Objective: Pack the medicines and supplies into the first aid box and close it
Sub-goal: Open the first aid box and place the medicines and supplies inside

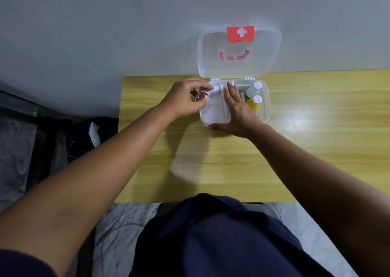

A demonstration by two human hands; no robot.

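The white first aid box [266,110] stands open at the table's far edge, its clear lid [263,53] with a red cross label leaning back against the wall. Inside on the right lie a clear bottle [254,89] and a yellow bottle [254,103], both white-capped, with something green beside them. My left hand [185,99] pinches a small round reddish item [201,97] with a pink-white top at the box's left rim. My right hand [236,110] lies flat over the box's middle, fingers spread, thumb along the front edge.
The yellow wooden table [221,160] ends close to my lap. A grey wall rises right behind the box. On the floor to the left are dark cloth and a white tag [94,134].
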